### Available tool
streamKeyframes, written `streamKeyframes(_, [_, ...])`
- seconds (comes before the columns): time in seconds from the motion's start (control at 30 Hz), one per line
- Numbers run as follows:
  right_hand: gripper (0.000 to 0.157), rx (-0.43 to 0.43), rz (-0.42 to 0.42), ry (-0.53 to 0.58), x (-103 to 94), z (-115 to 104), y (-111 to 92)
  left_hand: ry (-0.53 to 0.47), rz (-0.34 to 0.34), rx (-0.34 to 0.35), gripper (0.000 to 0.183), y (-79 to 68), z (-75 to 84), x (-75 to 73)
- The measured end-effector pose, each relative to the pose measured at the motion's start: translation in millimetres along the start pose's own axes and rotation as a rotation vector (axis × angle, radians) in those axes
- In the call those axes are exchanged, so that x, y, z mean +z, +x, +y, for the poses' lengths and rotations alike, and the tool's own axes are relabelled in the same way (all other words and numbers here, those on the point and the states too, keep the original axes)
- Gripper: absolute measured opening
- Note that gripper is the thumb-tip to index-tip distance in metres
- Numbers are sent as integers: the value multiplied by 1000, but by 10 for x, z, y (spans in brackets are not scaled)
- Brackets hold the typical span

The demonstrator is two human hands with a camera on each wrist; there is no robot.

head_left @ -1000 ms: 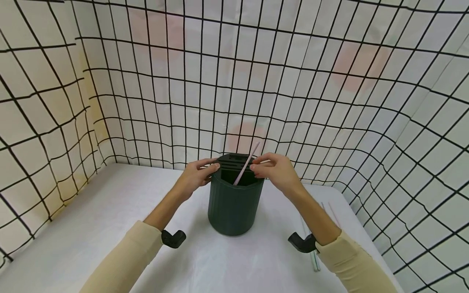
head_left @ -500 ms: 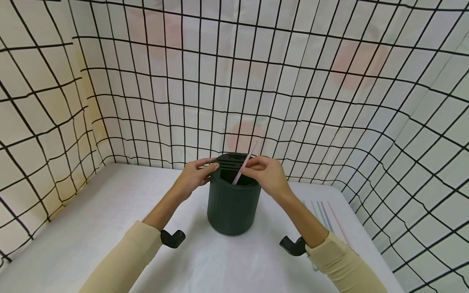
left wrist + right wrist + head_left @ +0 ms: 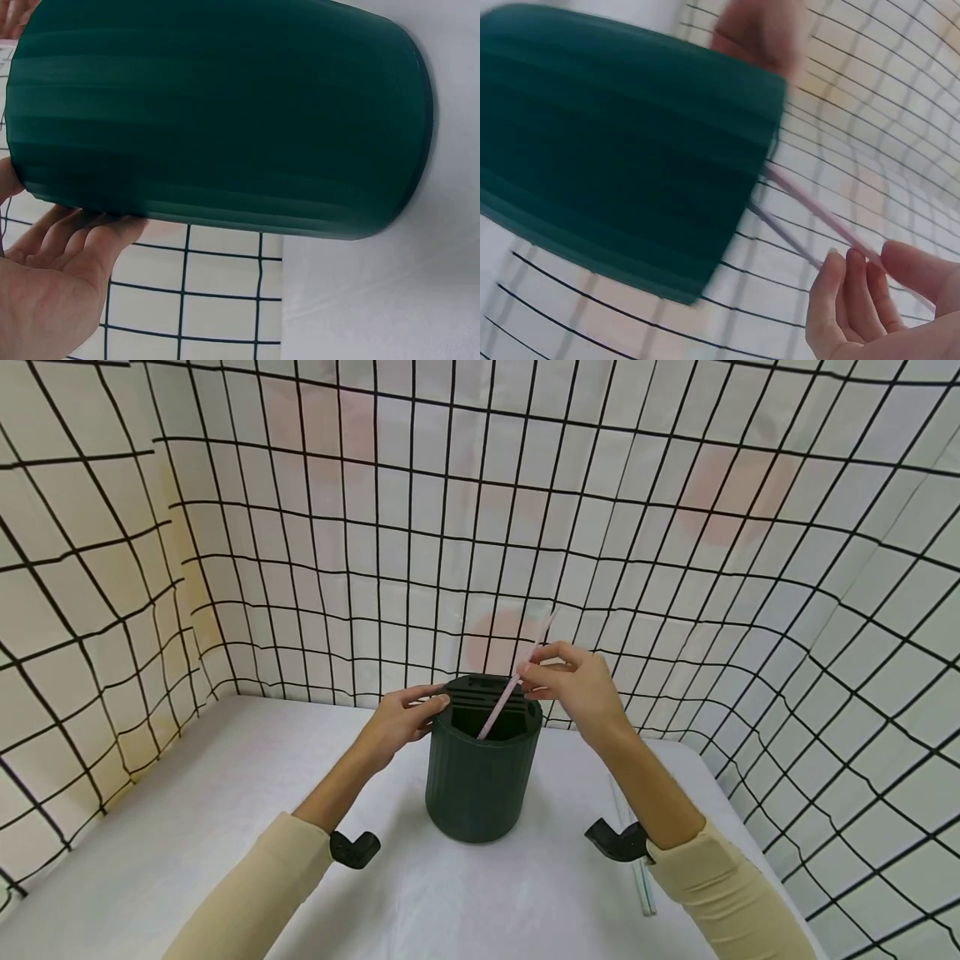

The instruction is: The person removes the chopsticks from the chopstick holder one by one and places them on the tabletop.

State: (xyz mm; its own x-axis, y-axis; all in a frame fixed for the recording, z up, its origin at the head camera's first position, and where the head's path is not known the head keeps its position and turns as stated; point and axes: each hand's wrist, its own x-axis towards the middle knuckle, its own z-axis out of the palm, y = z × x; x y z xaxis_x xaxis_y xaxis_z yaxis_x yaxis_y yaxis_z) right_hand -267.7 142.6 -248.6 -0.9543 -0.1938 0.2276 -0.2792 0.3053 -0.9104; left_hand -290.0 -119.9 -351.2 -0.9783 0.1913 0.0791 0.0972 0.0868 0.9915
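Note:
A dark green ribbed utensil holder (image 3: 480, 789) stands upright, with a slotted insert in its top. My left hand (image 3: 401, 718) grips its left side, thumb at the rim; the left wrist view shows those fingers (image 3: 71, 232) against the wall. My right hand (image 3: 577, 685) pinches a thin, tapered pink chopstick (image 3: 501, 703) above the right rim. It leans up and to the right, its lower end inside the front opening. In the right wrist view the pink chopstick (image 3: 814, 204) runs between thumb and fingers, and a lavender stick (image 3: 787, 234) lies beside it.
Several more sticks (image 3: 643, 889) lie on the white tabletop (image 3: 450, 910), partly hidden under the right forearm. Black wire grid (image 3: 375, 552) walls the back and both sides.
My right hand moved from the right rim to the pink chopstick, took hold of it, then rose with it, so its top now reaches higher and farther right. The left hand stayed put.

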Motion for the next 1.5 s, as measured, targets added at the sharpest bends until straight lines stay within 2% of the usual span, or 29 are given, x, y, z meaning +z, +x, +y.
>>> streamKeyframes(0.17, [31,-71,77,59,-206,-238,-6,9,5,-2,55,2,-4,5])
streamKeyframes(0.33, [32,-137,166,198,-407,-421,-26,19,9,-3,55,2,-9,9])
streamKeyframes(0.47, [33,-150,213,263,-574,-457,-45,23,8,-3,55,4,-13,10])
streamKeyframes(0.6, [38,-124,241,238,-728,-381,-92,28,9,-4,55,2,-11,8])
streamKeyframes(0.8, [44,-25,248,174,-948,-90,-166,28,10,-7,56,7,10,4])
streamKeyframes(1.07, [40,94,175,170,-1177,530,-223,25,4,0,57,10,14,-4])
streamKeyframes(1.23, [40,175,121,75,-1195,940,-284,16,3,-5,56,5,17,8])
streamKeyframes(1.37, [47,220,54,-3,-1178,1210,-336,13,9,-7,55,1,10,9])
streamKeyframes(1.5, [51,258,17,-19,-1160,1438,-379,7,8,-7,55,2,3,8])
